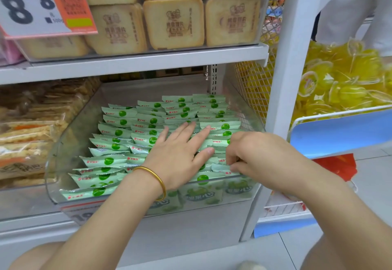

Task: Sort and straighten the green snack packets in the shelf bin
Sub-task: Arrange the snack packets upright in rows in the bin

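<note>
Green packets lie crosswise in the bin; left hand presses flat on them, right hand pinches one just beside.

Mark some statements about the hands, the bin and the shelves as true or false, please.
1. The left hand lies flat on the packets with straight fingers. True.
2. The right hand hangs outside the bin. False: it is inside, at the front right, with its fingers curled on packets.
3. A gold bangle is on the left wrist. True.
4. The shelf above the bin holds yellow sweets. False: it holds tan cakes; the sweets are in a basket to the right.
5. The bin is opaque blue. False: it is clear plastic.
</note>
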Motion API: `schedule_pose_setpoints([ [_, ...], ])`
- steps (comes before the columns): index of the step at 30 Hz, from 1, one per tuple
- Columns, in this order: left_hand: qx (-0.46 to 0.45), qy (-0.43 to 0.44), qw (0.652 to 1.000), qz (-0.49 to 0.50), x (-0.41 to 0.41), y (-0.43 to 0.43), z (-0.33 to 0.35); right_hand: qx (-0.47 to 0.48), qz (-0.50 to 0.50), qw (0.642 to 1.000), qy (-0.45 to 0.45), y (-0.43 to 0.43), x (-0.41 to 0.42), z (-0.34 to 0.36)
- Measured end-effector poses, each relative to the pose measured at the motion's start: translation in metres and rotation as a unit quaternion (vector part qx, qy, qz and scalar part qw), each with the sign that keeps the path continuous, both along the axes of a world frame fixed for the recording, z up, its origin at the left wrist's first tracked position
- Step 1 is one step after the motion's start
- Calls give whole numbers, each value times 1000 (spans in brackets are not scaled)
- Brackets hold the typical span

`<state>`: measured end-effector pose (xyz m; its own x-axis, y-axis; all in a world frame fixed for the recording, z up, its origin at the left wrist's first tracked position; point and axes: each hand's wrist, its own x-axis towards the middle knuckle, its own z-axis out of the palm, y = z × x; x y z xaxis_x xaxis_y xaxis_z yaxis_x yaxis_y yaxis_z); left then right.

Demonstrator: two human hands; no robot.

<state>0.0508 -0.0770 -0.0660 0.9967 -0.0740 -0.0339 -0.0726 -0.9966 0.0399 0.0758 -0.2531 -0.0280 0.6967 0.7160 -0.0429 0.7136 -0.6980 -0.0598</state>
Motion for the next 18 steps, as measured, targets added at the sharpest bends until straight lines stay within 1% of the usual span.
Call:
schedule_pose_setpoints([
  [4, -5, -1, 1000, -2, 0, 0, 0, 0, 10, 1000, -2, -3, 0, -1],
  [7, -8, -3, 1000, -2, 0, 1, -1, 11, 9, 1000, 16, -6, -1, 1],
  [11, -6, -3, 1000, -3, 0, 1, -2, 54, 6, 998, 25, -8, 2, 2],
  [14, 0, -8, 1000, -3, 0, 2, -2, 87, -1, 996, -2, -8, 2, 2],
  [16, -3, -5, 1000, -1, 1, 1, -3, 116, -12, 992, -39, -10, 3, 3],
  [18, -27, -8, 1000, 0, 2, 2, -4, 192, -8, 978, -78, -11, 6, 3],
])
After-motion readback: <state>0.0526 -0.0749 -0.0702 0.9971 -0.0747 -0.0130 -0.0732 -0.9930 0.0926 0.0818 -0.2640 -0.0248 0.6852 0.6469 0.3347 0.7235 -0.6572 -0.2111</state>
